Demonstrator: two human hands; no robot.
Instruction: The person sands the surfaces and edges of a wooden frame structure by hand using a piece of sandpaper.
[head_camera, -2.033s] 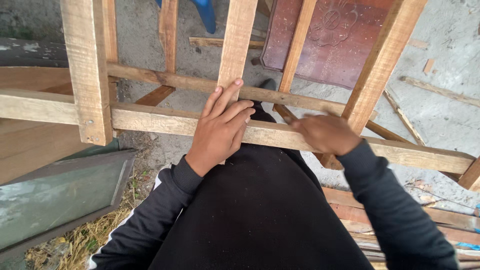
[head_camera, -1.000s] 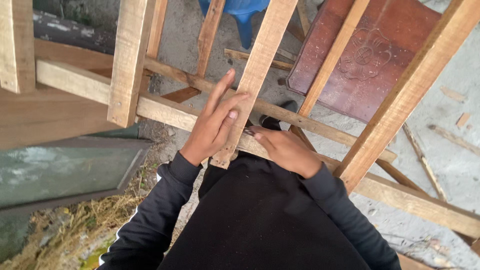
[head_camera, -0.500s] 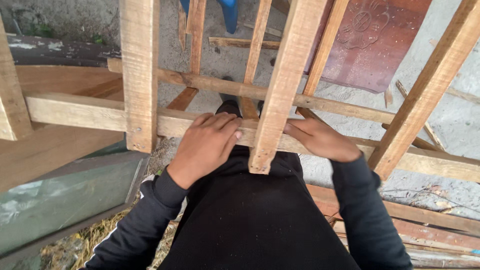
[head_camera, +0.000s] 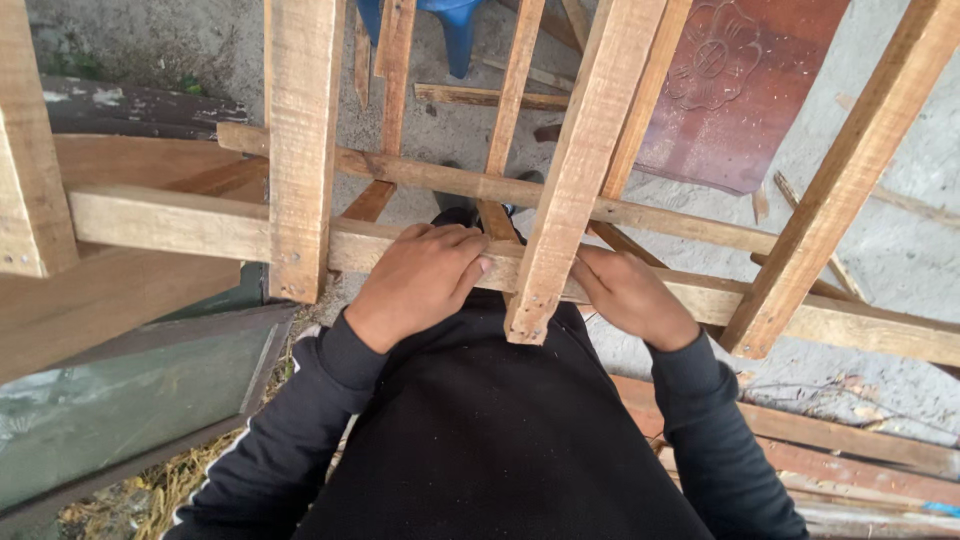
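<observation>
A rough wooden frame of nailed slats stands in front of me. My left hand (head_camera: 425, 280) grips the near horizontal rail (head_camera: 170, 225) just left of a middle upright slat (head_camera: 570, 190). My right hand (head_camera: 625, 295) grips the same rail just right of that slat. Both hands curl over the rail's top edge, with the slat's lower end between them. Black sleeves cover both my arms. Another upright slat (head_camera: 300, 150) is fixed to the rail further left.
A second, thinner rail (head_camera: 430, 180) runs behind the first. A slanted slat (head_camera: 850, 170) stands to the right. On the concrete ground lie a reddish-brown panel (head_camera: 740, 90), a blue plastic chair leg (head_camera: 455, 30), loose wood strips and a green sheet (head_camera: 110, 410) at lower left.
Two seconds ago my left hand lay flat with fingers spread on the rail; both hands have since closed round the rail on either side of the middle slat. The view shifted sideways.
</observation>
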